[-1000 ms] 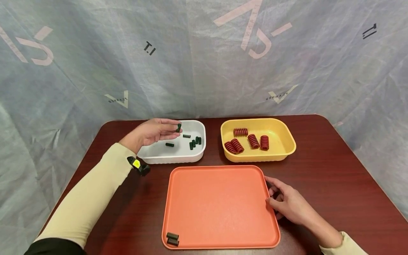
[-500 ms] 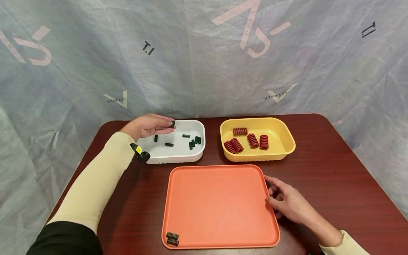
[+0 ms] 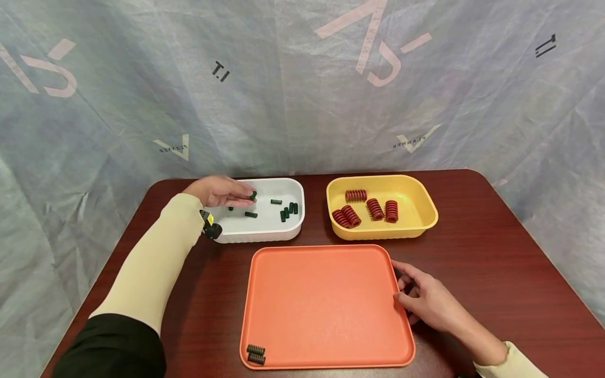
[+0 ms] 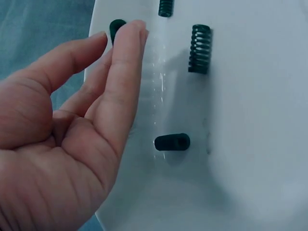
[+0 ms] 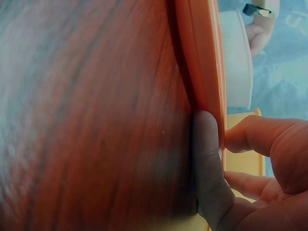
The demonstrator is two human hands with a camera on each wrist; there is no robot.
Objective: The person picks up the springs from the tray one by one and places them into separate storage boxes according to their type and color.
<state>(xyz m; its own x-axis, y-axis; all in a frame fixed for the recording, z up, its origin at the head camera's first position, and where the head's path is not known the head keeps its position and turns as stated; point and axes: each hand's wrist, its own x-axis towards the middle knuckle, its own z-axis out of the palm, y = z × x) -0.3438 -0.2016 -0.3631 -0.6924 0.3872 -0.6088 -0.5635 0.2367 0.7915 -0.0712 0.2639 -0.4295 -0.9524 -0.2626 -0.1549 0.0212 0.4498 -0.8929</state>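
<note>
My left hand [image 3: 224, 191] is over the left side of a white bin [image 3: 264, 236], pinching a small green spring [image 3: 252, 195] at its fingertips. In the left wrist view the fingers partly hide this spring [image 4: 117, 30]. Several more green springs lie in the bin, one coil spring [image 4: 199, 49] to the right of the fingers and another spring [image 4: 172, 142] lower down. My right hand [image 3: 432, 299] grips the right edge of an orange tray [image 3: 326, 304], thumb on the rim and a finger beneath it. Two dark springs [image 3: 256, 354] lie side by side in the tray's near left corner.
A yellow bin [image 3: 411, 210] holding several larger red springs [image 3: 375, 209] stands at the back right, beside the white one. All rest on a dark red wooden table [image 3: 487, 252]. A grey printed cloth [image 3: 293, 105] hangs behind the table's far edge.
My left hand moves left with the spring, rises slightly, then lowers a little over the white bin. It now covers most of a spring in the bin's left part. My right hand stays put.
</note>
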